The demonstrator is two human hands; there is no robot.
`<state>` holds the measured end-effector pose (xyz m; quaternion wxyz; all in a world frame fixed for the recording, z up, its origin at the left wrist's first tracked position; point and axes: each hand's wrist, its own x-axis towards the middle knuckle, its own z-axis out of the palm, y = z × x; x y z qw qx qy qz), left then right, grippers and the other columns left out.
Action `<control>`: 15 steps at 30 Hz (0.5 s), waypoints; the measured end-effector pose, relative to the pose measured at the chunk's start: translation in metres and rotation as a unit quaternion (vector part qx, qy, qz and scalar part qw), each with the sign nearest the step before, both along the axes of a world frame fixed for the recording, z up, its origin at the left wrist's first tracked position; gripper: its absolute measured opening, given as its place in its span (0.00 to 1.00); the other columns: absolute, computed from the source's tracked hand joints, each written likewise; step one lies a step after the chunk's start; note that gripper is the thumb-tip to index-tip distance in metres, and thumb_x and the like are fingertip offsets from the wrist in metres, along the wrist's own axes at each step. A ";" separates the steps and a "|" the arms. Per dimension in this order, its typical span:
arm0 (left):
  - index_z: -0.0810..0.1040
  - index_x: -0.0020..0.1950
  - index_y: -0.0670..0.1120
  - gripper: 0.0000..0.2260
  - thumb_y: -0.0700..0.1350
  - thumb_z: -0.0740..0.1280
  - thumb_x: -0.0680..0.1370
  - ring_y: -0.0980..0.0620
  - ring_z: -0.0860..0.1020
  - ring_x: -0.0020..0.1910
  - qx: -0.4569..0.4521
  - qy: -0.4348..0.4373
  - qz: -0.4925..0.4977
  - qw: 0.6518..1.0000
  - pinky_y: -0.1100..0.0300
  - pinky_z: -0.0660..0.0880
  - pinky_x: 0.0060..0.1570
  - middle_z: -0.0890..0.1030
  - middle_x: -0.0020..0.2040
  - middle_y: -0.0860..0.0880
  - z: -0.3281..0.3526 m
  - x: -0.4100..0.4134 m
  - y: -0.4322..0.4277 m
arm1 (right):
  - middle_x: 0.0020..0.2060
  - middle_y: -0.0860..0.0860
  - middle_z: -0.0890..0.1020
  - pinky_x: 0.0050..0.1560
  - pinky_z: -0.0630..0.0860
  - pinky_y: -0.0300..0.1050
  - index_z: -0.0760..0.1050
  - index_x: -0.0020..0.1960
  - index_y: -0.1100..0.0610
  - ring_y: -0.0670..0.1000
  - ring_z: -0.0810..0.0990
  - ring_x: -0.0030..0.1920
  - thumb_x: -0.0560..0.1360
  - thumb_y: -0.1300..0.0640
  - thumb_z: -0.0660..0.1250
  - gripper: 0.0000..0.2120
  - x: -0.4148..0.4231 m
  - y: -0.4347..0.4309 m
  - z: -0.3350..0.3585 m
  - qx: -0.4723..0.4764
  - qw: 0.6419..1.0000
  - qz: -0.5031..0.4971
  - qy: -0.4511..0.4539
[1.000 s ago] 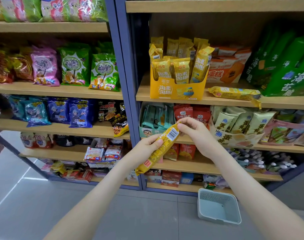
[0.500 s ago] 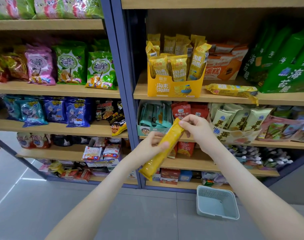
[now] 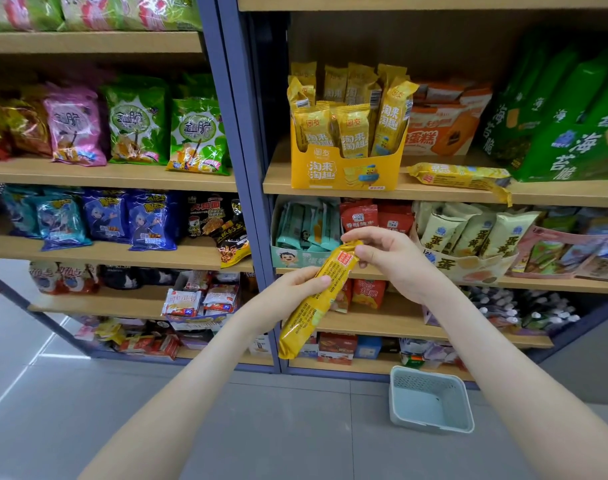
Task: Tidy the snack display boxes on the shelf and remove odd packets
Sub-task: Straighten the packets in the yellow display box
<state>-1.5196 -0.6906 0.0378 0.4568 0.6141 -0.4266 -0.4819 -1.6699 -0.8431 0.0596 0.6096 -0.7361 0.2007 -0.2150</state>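
Yellow packet [image 3: 316,299] is held slantwise in mid-air below the display box [image 3: 344,171]. Its middle is gripped by the left hand [image 3: 292,292], its lower end pointed down-left. Its upper-right end is pinched by the right hand [image 3: 396,261].

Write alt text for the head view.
A left hand grips the middle of a long yellow snack packet; the right hand pinches its top end, before stocked shop shelves. Above, a loose yellow packet lies beside a yellow display box; a pale basket sits on the floor.
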 end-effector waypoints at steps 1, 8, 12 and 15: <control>0.75 0.63 0.52 0.11 0.51 0.61 0.82 0.57 0.81 0.46 -0.002 0.010 0.000 1.000 0.61 0.77 0.46 0.84 0.45 0.57 0.000 0.000 0.000 | 0.46 0.52 0.82 0.48 0.75 0.41 0.81 0.54 0.49 0.49 0.79 0.47 0.79 0.63 0.64 0.11 0.000 0.000 -0.001 0.006 1.000 0.003 -0.007; 0.71 0.66 0.46 0.15 0.53 0.58 0.83 0.51 0.83 0.50 -0.058 0.140 0.174 0.973 0.53 0.79 0.50 0.83 0.52 0.49 0.002 -0.007 -0.013 | 0.65 0.45 0.70 0.55 0.77 0.42 0.50 0.76 0.41 0.42 0.75 0.60 0.69 0.47 0.75 0.44 0.010 0.015 -0.002 0.005 0.990 0.090 0.105; 0.67 0.68 0.42 0.17 0.51 0.55 0.84 0.49 0.80 0.49 -0.149 0.284 0.327 0.889 0.52 0.78 0.50 0.80 0.50 0.46 0.015 -0.001 -0.030 | 0.65 0.51 0.75 0.57 0.79 0.48 0.57 0.75 0.50 0.49 0.80 0.58 0.73 0.53 0.73 0.37 0.018 0.030 -0.014 0.054 0.973 0.164 0.156; 0.66 0.70 0.42 0.17 0.50 0.54 0.85 0.51 0.80 0.47 -0.171 0.325 0.365 0.855 0.53 0.77 0.47 0.79 0.49 0.46 0.018 0.002 -0.031 | 0.64 0.55 0.76 0.58 0.78 0.46 0.64 0.73 0.55 0.51 0.80 0.59 0.76 0.58 0.69 0.28 0.020 0.029 -0.016 0.079 0.980 0.142 0.118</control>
